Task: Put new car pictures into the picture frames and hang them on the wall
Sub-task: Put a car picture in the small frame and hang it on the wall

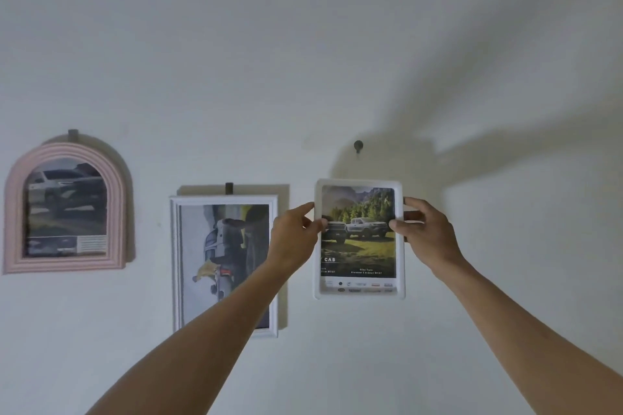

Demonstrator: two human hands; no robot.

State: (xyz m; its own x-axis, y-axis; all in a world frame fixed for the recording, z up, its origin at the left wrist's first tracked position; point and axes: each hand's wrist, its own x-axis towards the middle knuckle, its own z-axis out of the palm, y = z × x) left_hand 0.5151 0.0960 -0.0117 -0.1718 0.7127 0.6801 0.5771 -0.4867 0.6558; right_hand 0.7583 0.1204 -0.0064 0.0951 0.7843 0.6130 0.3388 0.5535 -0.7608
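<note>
A white rounded frame (359,291) with a picture of pickup trucks in a green valley is held up against the wall. My left hand (294,233) grips its left edge and my right hand (425,229) grips its right edge, thumbs on the front. A wall hook (358,146) sticks out just above the frame's top edge; the frame is below it. A white rectangular frame (175,263) with a car picture turned sideways hangs to the left. Farther left hangs a pink arched frame (116,199) with a car picture.
The white wall (337,44) fills the view. Small hooks show above the pink frame (72,134) and the rectangular frame (229,188). Shadows of my arms fall across the wall at upper right.
</note>
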